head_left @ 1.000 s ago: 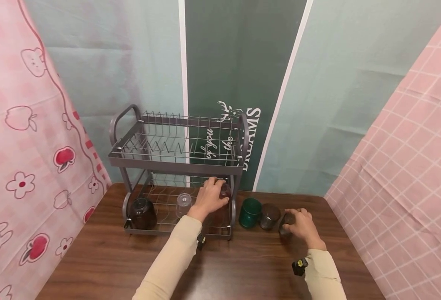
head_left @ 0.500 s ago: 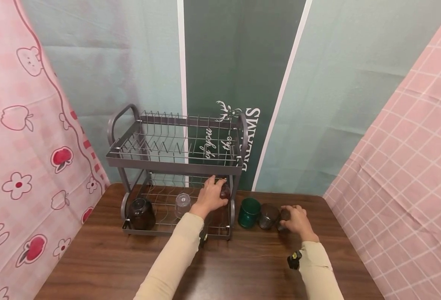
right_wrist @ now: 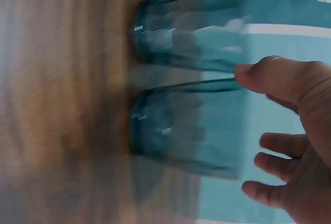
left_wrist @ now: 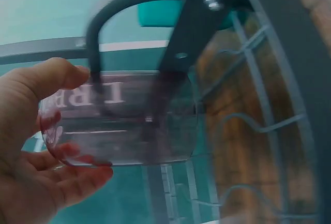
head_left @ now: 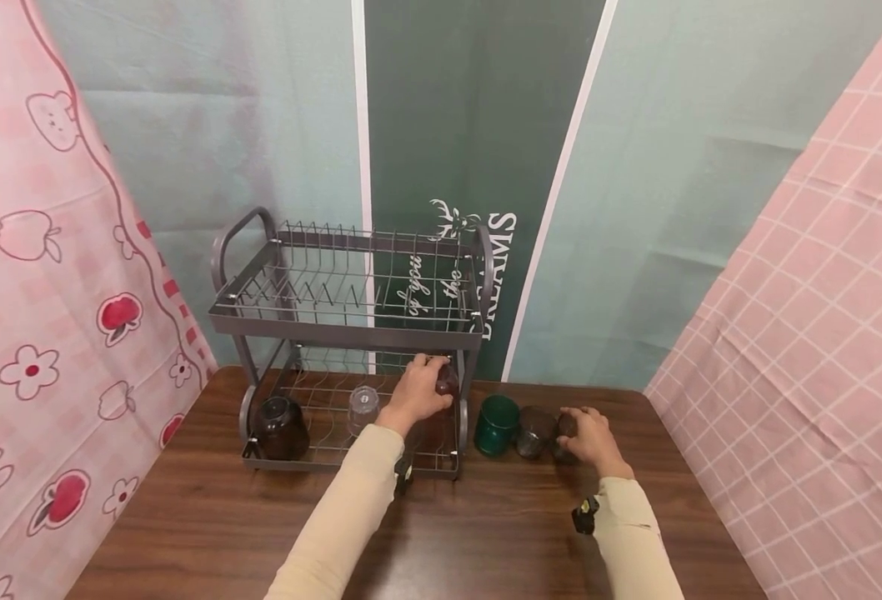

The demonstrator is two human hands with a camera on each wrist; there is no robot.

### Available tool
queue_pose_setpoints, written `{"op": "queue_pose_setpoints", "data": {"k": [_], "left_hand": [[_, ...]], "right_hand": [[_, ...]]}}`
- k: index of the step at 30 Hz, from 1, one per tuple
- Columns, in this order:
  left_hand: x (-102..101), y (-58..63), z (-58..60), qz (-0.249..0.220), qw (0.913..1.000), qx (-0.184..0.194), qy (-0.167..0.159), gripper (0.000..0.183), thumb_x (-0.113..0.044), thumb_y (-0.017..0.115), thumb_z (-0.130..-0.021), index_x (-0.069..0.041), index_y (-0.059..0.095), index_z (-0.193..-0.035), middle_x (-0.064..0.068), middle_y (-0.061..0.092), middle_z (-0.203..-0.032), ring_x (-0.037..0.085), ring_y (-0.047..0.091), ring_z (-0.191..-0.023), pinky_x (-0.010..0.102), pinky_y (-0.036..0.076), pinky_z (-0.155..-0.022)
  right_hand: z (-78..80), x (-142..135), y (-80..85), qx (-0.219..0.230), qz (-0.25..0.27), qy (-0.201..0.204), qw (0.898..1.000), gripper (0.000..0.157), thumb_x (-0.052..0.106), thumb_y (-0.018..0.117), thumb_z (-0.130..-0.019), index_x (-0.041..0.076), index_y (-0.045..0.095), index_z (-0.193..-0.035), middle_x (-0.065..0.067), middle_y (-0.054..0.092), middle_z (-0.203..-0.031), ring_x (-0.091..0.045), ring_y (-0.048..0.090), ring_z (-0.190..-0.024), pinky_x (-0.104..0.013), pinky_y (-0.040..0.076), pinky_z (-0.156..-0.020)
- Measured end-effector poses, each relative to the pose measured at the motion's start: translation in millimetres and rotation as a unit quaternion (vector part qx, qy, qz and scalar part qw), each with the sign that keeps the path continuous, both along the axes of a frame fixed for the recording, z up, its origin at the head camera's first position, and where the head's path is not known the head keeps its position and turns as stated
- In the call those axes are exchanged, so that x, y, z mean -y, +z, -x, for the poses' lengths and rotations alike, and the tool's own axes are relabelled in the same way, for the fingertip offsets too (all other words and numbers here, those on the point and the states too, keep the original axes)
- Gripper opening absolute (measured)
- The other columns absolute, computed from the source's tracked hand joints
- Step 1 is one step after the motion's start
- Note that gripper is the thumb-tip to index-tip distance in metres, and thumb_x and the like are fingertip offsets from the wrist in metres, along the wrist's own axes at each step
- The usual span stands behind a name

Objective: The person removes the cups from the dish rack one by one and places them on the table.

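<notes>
My left hand (head_left: pixel 416 392) grips a pinkish clear glass (left_wrist: pixel 124 123) by its rounded base end, fingers and thumb on opposite sides. That glass is bottom up, over the right end of the dish rack's (head_left: pixel 347 333) lower tier. My right hand (head_left: pixel 591 437) is at a smoky clear glass (right_wrist: pixel 186 131) standing upright on the table. In the right wrist view its thumb lies by the rim and the other fingers are spread apart past the rim. Right beside that glass stands a second smoky glass (head_left: pixel 535 433), then a green glass (head_left: pixel 497 425).
On the lower tier, a dark glass (head_left: pixel 282 429) sits at the left and a small clear glass (head_left: pixel 363 408) in the middle, both bottom up. The rack's upper tier overhangs my left hand. A wooden table (head_left: pixel 486 533) lies beneath, with curtains at the back and sides.
My right hand has moved left with the smoky glass, which now stands close to its neighbour. My left hand stays at the pinkish glass with little change.
</notes>
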State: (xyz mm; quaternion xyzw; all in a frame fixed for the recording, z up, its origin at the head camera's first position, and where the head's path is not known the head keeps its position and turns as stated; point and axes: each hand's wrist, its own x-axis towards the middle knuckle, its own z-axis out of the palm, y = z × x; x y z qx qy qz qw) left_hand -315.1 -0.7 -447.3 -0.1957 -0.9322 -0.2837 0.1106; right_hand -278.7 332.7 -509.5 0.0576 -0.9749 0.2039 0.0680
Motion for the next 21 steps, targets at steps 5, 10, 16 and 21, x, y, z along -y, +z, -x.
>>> {"op": "queue_pose_setpoints", "data": {"k": [5, 10, 16, 21], "left_hand": [[2.6, 16.9, 0.5, -0.013, 0.999, -0.04, 0.013, 0.072, -0.02, 0.078, -0.071, -0.009, 0.046, -0.135, 0.019, 0.047, -0.124, 0.034, 0.047, -0.11, 0.043, 0.044, -0.088], [4.9, 20.3, -3.3, -0.024, 0.9987, -0.041, 0.021, 0.075, -0.019, 0.078, -0.071, -0.011, 0.044, -0.137, 0.018, 0.044, -0.129, 0.034, 0.046, -0.111, 0.043, 0.043, -0.089], [9.4, 14.3, -16.6, -0.06, 0.9974, -0.019, 0.035, 0.063, -0.02, 0.078, -0.07, -0.008, 0.054, -0.127, 0.017, 0.046, -0.117, 0.031, 0.049, -0.1, 0.041, 0.047, -0.079], [11.8, 14.9, -26.0, -0.06, 0.9972, -0.007, 0.045, 0.063, -0.021, 0.078, -0.07, -0.01, 0.054, -0.127, 0.017, 0.046, -0.118, 0.03, 0.048, -0.101, 0.041, 0.047, -0.078]], "right_hand": [[-0.4, 9.3, 14.0, 0.007, -0.016, 0.004, 1.0, 0.053, 0.011, 0.074, -0.074, -0.005, 0.056, -0.121, -0.039, 0.041, -0.123, -0.059, 0.036, -0.11, -0.063, 0.036, -0.082], [-6.7, 19.3, 20.8, 0.032, -0.024, -0.004, 0.999, 0.054, 0.012, 0.073, -0.077, -0.006, 0.054, -0.123, -0.038, 0.041, -0.121, -0.058, 0.037, -0.11, -0.062, 0.038, -0.081], [-25.3, 37.0, 28.2, 0.045, -0.026, -0.031, 0.998, 0.055, 0.017, 0.074, -0.077, -0.005, 0.054, -0.124, -0.034, 0.046, -0.118, -0.054, 0.042, -0.107, -0.062, 0.04, -0.076], [-37.8, 47.0, 28.4, 0.061, -0.027, -0.039, 0.997, 0.056, 0.019, 0.074, -0.078, -0.006, 0.053, -0.124, -0.033, 0.046, -0.119, -0.053, 0.042, -0.108, -0.061, 0.04, -0.078]]}}
